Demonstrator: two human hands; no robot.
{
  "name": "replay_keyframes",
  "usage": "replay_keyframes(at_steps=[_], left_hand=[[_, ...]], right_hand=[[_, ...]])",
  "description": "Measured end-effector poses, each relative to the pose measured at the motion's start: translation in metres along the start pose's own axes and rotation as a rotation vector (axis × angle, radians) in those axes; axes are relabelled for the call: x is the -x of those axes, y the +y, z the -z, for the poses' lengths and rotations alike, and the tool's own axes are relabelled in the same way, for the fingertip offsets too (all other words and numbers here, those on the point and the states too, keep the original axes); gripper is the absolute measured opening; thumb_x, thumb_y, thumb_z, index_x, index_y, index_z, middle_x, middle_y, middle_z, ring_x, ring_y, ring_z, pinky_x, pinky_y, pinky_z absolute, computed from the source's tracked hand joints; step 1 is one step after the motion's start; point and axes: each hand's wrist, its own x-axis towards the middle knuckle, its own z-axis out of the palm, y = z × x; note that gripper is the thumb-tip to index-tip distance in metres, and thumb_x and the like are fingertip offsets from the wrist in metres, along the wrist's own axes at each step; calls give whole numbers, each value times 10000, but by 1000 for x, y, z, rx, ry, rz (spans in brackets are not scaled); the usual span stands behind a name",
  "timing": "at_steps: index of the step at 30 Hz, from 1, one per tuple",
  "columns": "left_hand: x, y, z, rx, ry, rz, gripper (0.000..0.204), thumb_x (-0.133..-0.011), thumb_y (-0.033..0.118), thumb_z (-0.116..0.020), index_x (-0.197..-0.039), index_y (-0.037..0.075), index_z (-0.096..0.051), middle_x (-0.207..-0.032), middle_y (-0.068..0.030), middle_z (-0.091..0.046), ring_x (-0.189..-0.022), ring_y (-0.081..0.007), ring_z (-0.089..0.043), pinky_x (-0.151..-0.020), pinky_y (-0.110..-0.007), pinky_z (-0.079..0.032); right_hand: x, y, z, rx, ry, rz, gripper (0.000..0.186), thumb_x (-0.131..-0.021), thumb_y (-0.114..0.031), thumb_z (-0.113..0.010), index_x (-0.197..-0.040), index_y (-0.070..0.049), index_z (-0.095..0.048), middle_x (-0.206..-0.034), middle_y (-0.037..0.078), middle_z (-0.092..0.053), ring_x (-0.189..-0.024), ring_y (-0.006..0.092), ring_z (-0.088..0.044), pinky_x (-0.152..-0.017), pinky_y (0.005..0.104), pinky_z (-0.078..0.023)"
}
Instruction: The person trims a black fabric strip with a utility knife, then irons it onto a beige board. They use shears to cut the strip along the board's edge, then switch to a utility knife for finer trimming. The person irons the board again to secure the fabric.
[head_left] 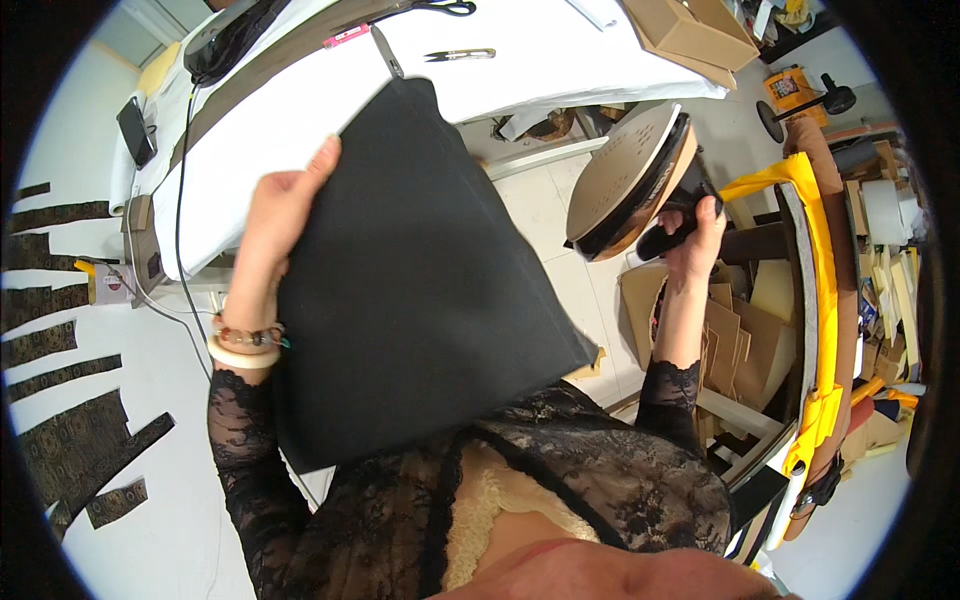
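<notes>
My left hand [275, 225] is closed on the left edge of a large black fabric panel [410, 270], its thumb lying along the upper side. The panel slants across in front of my body, its narrow upper end reaching the white table. Off to the right, my right hand [695, 245] grips the black handle of a clothes iron [622, 175]. The iron is raised and tilted, so its pale soleplate with small holes shows. Iron and panel are apart. The fingers under the panel are hidden.
On the white-covered table [540, 85] lie thread snips [460, 54], black-handled scissors [445, 8] and a small pink item [347, 37]. A dark cable [183, 180] hangs at the left. Patterned fabric pieces [75, 440] lie far left. Cardboard [735, 335] and a yellow-edged rack [822, 300] stand right.
</notes>
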Motion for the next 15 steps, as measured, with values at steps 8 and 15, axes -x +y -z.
replay_keyframes(at_steps=[8, 15], left_hand=[[45, 48, 14, -541, 647, -635, 569, -749, 588, -735, -705, 26, -656, -539, -51, -536, -496, -154, -480, -526, -299, -412], [71, 0, -26, -596, 587, -958, 476, -680, 376, -865, -682, 29, -540, -547, -80, -448, -470, -182, -414, -469, -290, -370]], right_hand=[[5, -42, 1, -36, -65, 179, 517, -811, -431, -760, -948, 31, -575, -643, 46, -570, -489, 119, -512, -488, 260, -440], [40, -7, -27, -70, -194, 159, 702, -610, -470, -893, -1001, 61, -653, -905, 103, -699, -795, 159, -665, -770, 286, -529]])
